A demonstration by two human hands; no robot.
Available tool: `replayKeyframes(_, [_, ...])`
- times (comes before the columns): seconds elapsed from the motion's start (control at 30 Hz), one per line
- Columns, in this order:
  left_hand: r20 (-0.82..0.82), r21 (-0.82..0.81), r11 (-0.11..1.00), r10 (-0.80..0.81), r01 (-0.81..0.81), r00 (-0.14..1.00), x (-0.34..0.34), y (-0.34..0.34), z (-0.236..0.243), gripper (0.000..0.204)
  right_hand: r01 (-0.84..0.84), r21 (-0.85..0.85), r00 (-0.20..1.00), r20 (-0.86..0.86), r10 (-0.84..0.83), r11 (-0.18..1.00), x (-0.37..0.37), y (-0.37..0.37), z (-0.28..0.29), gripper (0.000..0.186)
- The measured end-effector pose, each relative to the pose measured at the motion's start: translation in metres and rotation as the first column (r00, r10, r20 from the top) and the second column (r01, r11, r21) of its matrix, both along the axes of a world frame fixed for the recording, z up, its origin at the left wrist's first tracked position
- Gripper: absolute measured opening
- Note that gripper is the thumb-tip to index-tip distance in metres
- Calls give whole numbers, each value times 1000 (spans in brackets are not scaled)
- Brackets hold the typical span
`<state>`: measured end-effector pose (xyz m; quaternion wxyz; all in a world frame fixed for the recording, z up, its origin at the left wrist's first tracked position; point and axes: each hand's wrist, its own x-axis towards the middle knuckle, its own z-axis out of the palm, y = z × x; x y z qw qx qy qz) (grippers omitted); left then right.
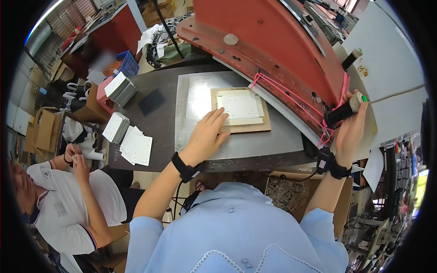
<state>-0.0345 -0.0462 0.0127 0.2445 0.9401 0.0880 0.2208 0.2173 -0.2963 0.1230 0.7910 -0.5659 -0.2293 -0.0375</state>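
Key relation: white sheet point(237, 105) to my left hand point(205, 136). The sheet lies just ahead and to the right of that hand, on a wooden board point(255, 129) which sits on the metal plate point(195, 91). Sheet's longer side runs roughly left to right, tilted a touch; my left fingers come in slantwise at its near-left edge. Left is clearly the nearer hand.

Left grip: released, fingers stretched out, nothing grasped; fingertips overlap the sheet's edge in view, can't tell if they press down. Right hand point(353, 122) is well apart from the sheet, off to its right, set against the black handle point(337, 116) at the end of the red machine arm point(259, 32). Can't tell how firmly those fingers wrap it. Pink cord point(291, 97) runs along the arm by the handle. The arm's lower edge slants between sheet and right hand, close past the board's far-right corner.
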Motion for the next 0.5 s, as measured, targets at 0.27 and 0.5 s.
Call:
replayKeyframes(0.27, [-43,44,998,45,-43,998,4,3,-12,49,331,-492,774,629,66,806,-42,47,-42,37])
replayKeyframes(0.5, [-23,115,990,85,-82,996,4,3,-20,50,238,-743,748,551,369,626,-64,111,-131,31])
